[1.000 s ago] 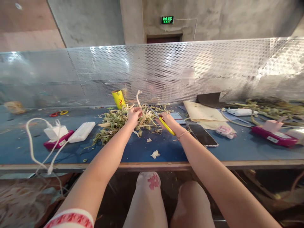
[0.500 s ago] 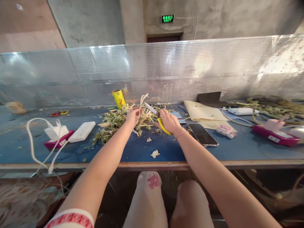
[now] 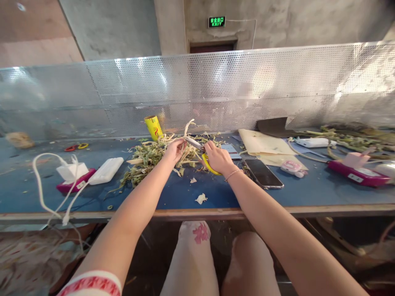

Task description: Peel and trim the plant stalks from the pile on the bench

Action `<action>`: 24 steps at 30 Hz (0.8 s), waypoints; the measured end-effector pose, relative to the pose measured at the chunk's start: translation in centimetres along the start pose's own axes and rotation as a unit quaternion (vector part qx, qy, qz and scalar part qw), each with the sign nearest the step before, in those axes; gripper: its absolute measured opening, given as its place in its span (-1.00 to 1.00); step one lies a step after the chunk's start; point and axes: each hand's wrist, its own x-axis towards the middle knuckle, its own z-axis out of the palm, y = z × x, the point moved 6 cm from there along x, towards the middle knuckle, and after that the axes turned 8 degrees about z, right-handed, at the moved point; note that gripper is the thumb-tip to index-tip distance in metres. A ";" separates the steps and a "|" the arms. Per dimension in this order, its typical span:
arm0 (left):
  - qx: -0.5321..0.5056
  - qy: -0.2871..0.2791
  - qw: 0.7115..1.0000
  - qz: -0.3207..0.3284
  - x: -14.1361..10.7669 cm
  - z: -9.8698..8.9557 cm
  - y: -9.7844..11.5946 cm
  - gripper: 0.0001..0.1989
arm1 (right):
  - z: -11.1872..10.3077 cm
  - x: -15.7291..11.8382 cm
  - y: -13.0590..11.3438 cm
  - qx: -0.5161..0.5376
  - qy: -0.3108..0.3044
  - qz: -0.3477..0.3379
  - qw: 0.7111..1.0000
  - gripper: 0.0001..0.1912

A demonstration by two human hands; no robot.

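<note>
My left hand (image 3: 175, 150) is closed on a pale dried plant stalk (image 3: 187, 127) whose curled end sticks up past the fingers. In my right hand (image 3: 217, 157) is a pair of scissors with yellow handles (image 3: 210, 165). Their metal blades (image 3: 194, 143) point left and reach the stalk just by my left fingertips; the blades look nearly closed. Under and around my left hand lies a heap of dried greenish plant pieces (image 3: 151, 158). Two pale scraps, one a larger torn piece (image 3: 201, 199), rest on the blue table (image 3: 175, 197) nearer to me.
Right of my hand lies a phone (image 3: 263, 173), with beige paper (image 3: 265, 144) behind it and plant stems (image 3: 348, 139) farther right. A yellow tube (image 3: 153, 127) stands behind the heap. Leftward are a white power bank (image 3: 106, 170), a magenta power strip (image 3: 72, 186) and cables. A perforated metal screen (image 3: 210, 90) bounds the back.
The scissor blades have come closer together and moved slightly left onto the stalk by my left fingers. The stalk's end now curls to the right.
</note>
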 end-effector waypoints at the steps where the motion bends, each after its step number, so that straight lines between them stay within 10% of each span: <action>1: -0.002 0.001 1.000 0.001 0.0 0.0 0.0 -0.86 | 0.0 0.0 0.0 -0.002 -0.003 0.000 1.000 -0.58; 24: -0.024 0.012 0.999 -0.028 -0.5 0.4 -0.1 -0.82 | 0.5 0.1 0.3 -0.045 -0.042 0.008 0.998 -0.65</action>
